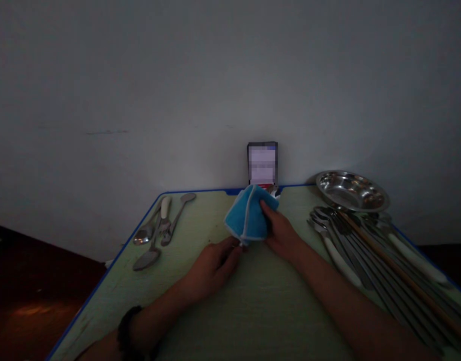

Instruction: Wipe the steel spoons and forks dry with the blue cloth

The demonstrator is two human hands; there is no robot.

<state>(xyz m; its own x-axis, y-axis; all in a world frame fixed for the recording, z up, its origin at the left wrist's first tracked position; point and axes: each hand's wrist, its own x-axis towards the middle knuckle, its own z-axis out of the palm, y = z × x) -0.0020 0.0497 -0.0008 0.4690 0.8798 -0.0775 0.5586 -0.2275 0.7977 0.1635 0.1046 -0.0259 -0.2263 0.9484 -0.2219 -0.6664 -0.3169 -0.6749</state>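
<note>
A blue cloth (249, 215) with pale edging is bunched up over the middle of the table. My right hand (277, 228) grips it from the right side, thumb on top. Just below the cloth's lower corner, my left hand (221, 263) is closed in a pinch. A small pale glint shows at its fingertips, but what they hold is too dark and covered to name. A dark band (129, 331) circles my left wrist.
Several spoons and forks (151, 240) lie at the table's left edge. On the right are many utensils (351, 250), including chopsticks, and a shiny metal bowl (353, 193) behind them. A phone (262, 164) leans against the wall beyond the pale green table (245, 311).
</note>
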